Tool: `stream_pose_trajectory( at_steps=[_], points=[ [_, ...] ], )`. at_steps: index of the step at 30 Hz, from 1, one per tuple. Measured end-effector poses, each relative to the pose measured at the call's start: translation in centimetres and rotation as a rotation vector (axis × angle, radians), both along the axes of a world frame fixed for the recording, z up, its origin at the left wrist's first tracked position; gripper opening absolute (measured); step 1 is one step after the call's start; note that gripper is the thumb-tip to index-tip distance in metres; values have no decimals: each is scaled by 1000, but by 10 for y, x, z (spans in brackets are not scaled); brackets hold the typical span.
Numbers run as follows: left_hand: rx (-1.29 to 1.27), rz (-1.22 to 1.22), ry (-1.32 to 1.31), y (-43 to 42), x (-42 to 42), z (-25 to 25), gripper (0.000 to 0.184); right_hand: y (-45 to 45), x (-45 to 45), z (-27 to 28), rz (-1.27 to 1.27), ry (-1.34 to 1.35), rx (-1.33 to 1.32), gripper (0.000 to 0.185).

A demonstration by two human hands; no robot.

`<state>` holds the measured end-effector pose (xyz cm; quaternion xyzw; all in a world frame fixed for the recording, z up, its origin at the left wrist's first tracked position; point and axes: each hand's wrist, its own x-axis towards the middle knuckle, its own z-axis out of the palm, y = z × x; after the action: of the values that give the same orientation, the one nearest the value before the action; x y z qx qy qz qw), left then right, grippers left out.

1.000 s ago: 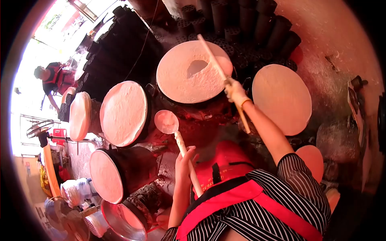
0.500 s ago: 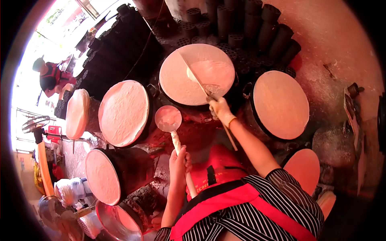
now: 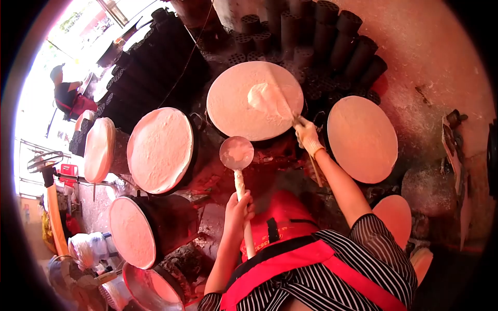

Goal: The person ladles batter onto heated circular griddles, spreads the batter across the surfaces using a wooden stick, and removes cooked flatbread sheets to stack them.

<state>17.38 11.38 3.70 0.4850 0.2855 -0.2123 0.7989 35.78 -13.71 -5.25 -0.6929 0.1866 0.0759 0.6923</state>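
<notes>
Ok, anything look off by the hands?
No clear spill or damage. Mildly odd: a lumpy, pale, batter-like patch right of centre on the large, round, pale griddle, beside the long, tan spreader in the right hand. It stands out against the flatter surface around it.

Yellow characters [image 3: 275,236] on the red apron [image 3: 290,210] seem to include "363", the rest blurred.

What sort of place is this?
Probably a small pancake or flatbread kitchen, judging by the broad, round, pale-coated griddles around the worker, the black, perforated, cylindrical briquettes, likely fuel, stacked behind, and the pale-handled round ladle in the left hand.
</notes>
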Motion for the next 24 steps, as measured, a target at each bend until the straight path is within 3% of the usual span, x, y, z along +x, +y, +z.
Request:
stream_pose_trajectory(
  at_steps=[2, 5, 7, 11, 14, 16, 17, 18, 20, 22, 24],
  points=[
    [61, -32, -29, -1, 12, -5, 13, -7, -22, -9, 220, -36, 36, 34],
    [173, -71, -73, 5, 44, -27, 13, -17, -73, -20, 272, -218, 40, 36],
    [221, -118, -179, 13, 77, -45, 14, -29, -105, -19, 167, -46, 179, 36],
    [608, -229, -289, 5, 143, -62, 13, -9, -124, -51, -134, -148, 45, 37],
    [778, -125, -322, -21, 173, -119, 12, 39, -121, -37, -144, 2, 211, 36],
    [662, -47, -246, -53, 166, -85, 14, 66, -120, -13, -88, 181, 382, 33],
    [562, 39, -223, -62, 169, -100, 16, 71, -115, -30, -68, 227, 448, 31],
    [357, 39, -87, -64, 166, -79, 17, 76, -111, -47, -46, 271, 515, 29],
    [-52, 127, -82, -50, 165, -52, 16, 76, -108, 3, 39, 272, 521, 34],
    [-1022, -68, 128, 14, 167, -36, 14, 53, -92, 14, 116, 187, 389, 36],
    [-587, 21, 8, 25, 121, 24, 12, 21, -64, -5, -72, 83, 346, 34]
  ],
)
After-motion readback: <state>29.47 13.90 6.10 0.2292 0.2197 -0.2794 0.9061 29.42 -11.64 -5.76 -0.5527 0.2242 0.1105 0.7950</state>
